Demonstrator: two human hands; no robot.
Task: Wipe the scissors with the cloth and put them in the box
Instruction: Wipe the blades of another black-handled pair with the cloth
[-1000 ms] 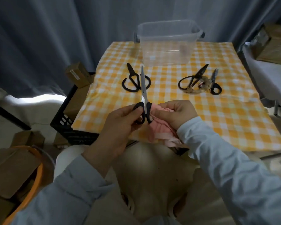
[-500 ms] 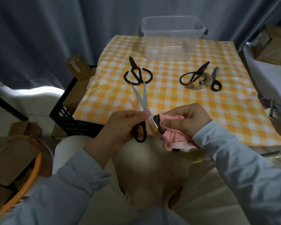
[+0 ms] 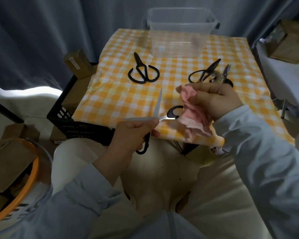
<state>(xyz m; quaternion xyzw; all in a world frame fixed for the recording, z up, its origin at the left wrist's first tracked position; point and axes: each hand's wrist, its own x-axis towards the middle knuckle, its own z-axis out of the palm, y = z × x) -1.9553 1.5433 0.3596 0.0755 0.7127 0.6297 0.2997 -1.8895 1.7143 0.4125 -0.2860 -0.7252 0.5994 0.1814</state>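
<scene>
1. Left hand [image 3: 133,135] grips one handle of the scissors [image 3: 157,104], blades splayed wide, likely to expose the inner faces for wiping.
2. Right hand [image 3: 217,99] clutches the bunched pink cloth [image 3: 193,114] against the other handle.
3. Black scissors [image 3: 142,71] wait on the table [image 3: 119,94]; the clear box [image 3: 179,40] stands at its far edge.

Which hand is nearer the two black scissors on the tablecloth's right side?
Right. The right hand, holding the pink cloth, is just in front of those scissors; the left hand, gripping the open scissors, is farther back and left.
</scene>
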